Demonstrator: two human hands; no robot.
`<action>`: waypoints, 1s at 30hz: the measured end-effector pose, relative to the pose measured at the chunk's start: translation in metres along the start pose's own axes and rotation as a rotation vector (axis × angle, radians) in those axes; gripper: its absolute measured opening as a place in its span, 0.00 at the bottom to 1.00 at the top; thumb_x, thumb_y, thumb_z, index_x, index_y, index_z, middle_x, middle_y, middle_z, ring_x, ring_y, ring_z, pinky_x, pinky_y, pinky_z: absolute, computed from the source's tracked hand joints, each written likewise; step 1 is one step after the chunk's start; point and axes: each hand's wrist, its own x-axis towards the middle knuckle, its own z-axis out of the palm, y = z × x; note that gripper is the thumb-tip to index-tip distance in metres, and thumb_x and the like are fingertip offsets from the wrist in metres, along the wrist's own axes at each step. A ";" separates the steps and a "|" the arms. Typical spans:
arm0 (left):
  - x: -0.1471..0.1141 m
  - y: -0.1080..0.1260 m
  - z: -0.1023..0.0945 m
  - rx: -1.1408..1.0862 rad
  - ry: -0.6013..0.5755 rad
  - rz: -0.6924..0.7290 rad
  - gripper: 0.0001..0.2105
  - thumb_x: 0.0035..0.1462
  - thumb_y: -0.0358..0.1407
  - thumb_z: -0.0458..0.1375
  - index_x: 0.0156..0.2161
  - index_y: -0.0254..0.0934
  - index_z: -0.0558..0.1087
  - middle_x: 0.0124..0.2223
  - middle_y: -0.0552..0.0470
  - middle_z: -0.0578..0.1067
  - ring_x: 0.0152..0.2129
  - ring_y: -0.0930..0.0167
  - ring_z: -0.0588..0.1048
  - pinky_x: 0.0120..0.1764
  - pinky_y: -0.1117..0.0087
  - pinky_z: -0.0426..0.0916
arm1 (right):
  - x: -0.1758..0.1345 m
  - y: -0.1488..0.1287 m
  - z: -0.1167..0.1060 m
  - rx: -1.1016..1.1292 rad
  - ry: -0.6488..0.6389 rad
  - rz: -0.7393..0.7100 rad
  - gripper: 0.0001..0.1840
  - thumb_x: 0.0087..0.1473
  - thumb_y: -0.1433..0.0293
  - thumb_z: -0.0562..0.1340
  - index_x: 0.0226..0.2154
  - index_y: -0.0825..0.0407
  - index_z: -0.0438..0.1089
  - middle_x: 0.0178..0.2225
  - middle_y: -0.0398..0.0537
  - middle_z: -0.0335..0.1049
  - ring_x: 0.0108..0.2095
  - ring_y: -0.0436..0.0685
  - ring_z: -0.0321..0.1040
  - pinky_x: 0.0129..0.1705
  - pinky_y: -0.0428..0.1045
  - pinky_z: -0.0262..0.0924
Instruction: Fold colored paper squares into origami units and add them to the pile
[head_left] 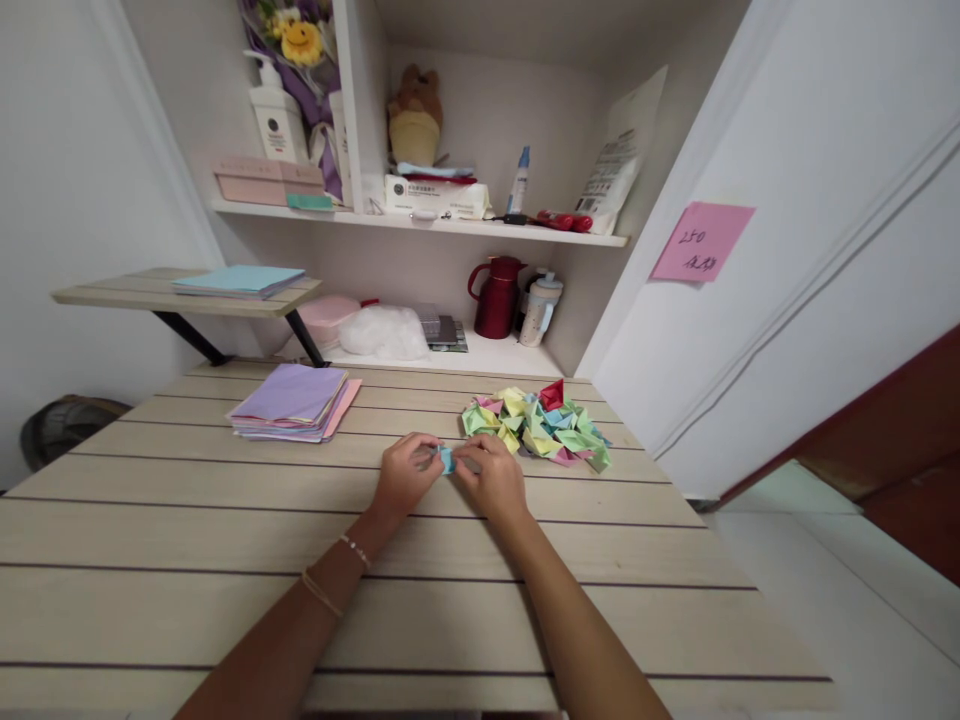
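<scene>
Between my two hands is a small folded piece of light blue paper (447, 460), held just over the slatted table. My left hand (407, 474) pinches its left side, fingers closed. On its right side, my right hand (495, 478) grips it with thumb and fingertips. The fingers cover much of the paper, so its exact folded shape is hard to make out. Right behind my right hand lies a heap of folded paper pieces (540, 425) in green, yellow, blue, pink and red. To the left, a stack of square paper sheets (292, 400) has purple on top.
A small raised shelf (135, 288) at the left carries blue paper sheets (240, 281). Behind the table, a cubby holds a red jug (497, 298), a pale bottle (541, 310) and a white plastic bag (384, 333). A pink note (703, 242) sticks to the right wall.
</scene>
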 end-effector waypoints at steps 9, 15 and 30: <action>0.010 0.003 -0.001 -0.327 0.157 -0.260 0.08 0.39 0.31 0.61 0.30 0.32 0.71 0.32 0.47 0.76 0.31 0.68 0.75 0.38 0.68 0.69 | 0.003 0.002 0.001 0.170 -0.001 0.006 0.07 0.48 0.73 0.59 0.29 0.49 0.73 0.29 0.47 0.71 0.36 0.57 0.63 0.40 0.52 0.58; 0.013 0.003 -0.002 -0.571 0.023 -0.400 0.21 0.36 0.33 0.66 0.39 0.31 0.71 0.40 0.42 0.76 0.36 0.67 0.74 0.42 0.65 0.68 | 0.005 0.004 0.002 0.416 0.116 0.282 0.07 0.46 0.67 0.61 0.28 0.50 0.74 0.35 0.49 0.66 0.37 0.56 0.64 0.33 0.49 0.60; 0.009 0.000 0.000 -0.419 -0.111 -0.470 0.12 0.32 0.37 0.67 0.21 0.31 0.71 0.20 0.53 0.74 0.18 0.76 0.71 0.25 0.77 0.66 | 0.002 0.003 0.010 0.582 -0.013 0.380 0.08 0.43 0.64 0.62 0.25 0.50 0.75 0.33 0.48 0.65 0.37 0.56 0.63 0.30 0.46 0.58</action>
